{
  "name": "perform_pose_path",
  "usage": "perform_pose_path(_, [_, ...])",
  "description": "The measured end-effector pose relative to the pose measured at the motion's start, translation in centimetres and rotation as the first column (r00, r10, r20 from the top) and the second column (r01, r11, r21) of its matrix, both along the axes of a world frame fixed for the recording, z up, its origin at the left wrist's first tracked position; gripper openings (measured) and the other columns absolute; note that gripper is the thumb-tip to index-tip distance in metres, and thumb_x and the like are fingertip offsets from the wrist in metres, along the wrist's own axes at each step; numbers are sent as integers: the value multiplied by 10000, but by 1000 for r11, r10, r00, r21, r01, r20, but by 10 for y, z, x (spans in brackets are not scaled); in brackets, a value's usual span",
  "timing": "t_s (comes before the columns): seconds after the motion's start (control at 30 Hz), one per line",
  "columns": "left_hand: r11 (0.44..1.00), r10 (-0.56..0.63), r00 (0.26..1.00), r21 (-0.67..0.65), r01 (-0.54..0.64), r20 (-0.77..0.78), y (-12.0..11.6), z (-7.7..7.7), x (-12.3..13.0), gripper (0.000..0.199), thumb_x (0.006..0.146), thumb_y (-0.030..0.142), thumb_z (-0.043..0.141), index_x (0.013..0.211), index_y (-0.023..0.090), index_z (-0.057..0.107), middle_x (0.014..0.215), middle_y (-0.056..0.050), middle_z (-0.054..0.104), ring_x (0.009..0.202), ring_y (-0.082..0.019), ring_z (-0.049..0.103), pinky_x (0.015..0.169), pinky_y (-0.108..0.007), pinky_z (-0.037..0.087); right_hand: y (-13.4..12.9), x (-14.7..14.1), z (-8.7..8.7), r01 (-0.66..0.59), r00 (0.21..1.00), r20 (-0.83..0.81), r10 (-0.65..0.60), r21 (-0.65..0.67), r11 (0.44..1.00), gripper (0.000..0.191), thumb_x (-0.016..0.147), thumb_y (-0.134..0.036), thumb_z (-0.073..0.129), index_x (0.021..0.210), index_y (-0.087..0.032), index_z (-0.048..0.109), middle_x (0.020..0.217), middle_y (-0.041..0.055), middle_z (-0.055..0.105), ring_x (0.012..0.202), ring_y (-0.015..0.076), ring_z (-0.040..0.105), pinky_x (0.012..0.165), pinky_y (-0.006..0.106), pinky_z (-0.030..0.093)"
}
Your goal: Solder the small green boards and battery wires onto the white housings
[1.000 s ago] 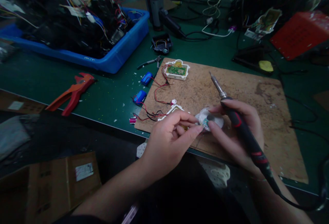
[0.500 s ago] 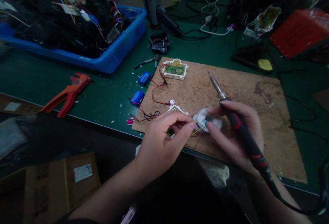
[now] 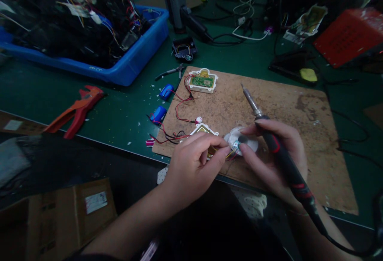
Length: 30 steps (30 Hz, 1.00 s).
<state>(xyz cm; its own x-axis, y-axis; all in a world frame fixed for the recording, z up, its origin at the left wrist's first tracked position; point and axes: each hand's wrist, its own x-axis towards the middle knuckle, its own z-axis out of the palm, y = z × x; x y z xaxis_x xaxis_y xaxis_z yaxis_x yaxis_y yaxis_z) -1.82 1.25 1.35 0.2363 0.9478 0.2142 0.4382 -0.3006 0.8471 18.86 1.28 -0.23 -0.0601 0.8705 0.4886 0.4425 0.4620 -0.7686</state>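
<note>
My left hand (image 3: 199,161) pinches thin yellow and red wires (image 3: 230,155) between thumb and fingertips, beside a round white part (image 3: 249,143). In my right hand (image 3: 278,153) lies a black and red soldering iron (image 3: 273,143), its metal tip pointing up and away. The right thumb touches a small circuit piece (image 3: 236,145) at the white part. Partly under my left hand is a white housing (image 3: 206,129). Another white housing with a green board (image 3: 203,80) sits at the top left of the brown board (image 3: 284,105), wired to a blue cylinder (image 3: 166,91).
A blue bin (image 3: 128,69) heaped with dark wired parts stands at the left. Red-orange cutters (image 3: 79,111) and small pliers (image 3: 172,71) lie on the green table. A red box (image 3: 348,37) and a yellow sponge (image 3: 308,75) are at the right.
My left fingertips and the wires have shifted slightly right, closer to the right thumb. The small circuit piece has turned and moved a little down. More of the nearer white housing shows.
</note>
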Motion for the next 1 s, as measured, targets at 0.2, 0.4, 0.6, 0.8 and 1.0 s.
perform_pose_path(0.2, [999,0,1000,54,1,-20,5,3,-1,45,955,202,731,965,228,767,1121,-60,642,1064,-204,653,948,-347,535,-1,-1,1,-8,999,-35,7,-29,1000,648,820,-157,820,1391,-361,590,1116,5,747,1027,231,713,964,464,584])
perform_pose_path(0.4, [989,-145,989,8,145,33,9,5,3,65,979,182,679,914,188,685,1156,-32,740,671,-87,589,713,-271,524,0,-2,2,11,1000,-13,-11,-9,1000,640,818,-147,821,1383,-335,585,1111,9,745,1037,211,715,983,440,590])
perform_pose_path(0.6, [982,-165,985,-80,169,48,9,4,4,59,995,186,654,938,196,639,1181,7,788,514,-38,492,595,-251,447,0,-1,1,23,1000,-16,-23,-17,1000,663,799,-181,849,1387,-356,596,1121,12,745,1035,239,718,1005,486,597])
perform_pose_path(0.8, [981,-159,986,-107,163,45,11,6,2,90,954,154,672,876,184,639,1168,-10,800,488,-32,483,571,-244,438,-4,-1,5,81,989,-116,-87,-53,995,626,827,-204,833,1386,-359,598,1119,16,748,1017,230,745,986,476,619])
perform_pose_path(1.0, [984,-147,989,-99,149,27,12,9,3,91,942,149,691,870,197,664,1157,13,810,466,-38,443,573,-257,443,-2,5,4,363,883,-320,-342,4,932,337,1007,-448,620,1277,-258,687,1101,59,719,781,172,736,806,381,627])
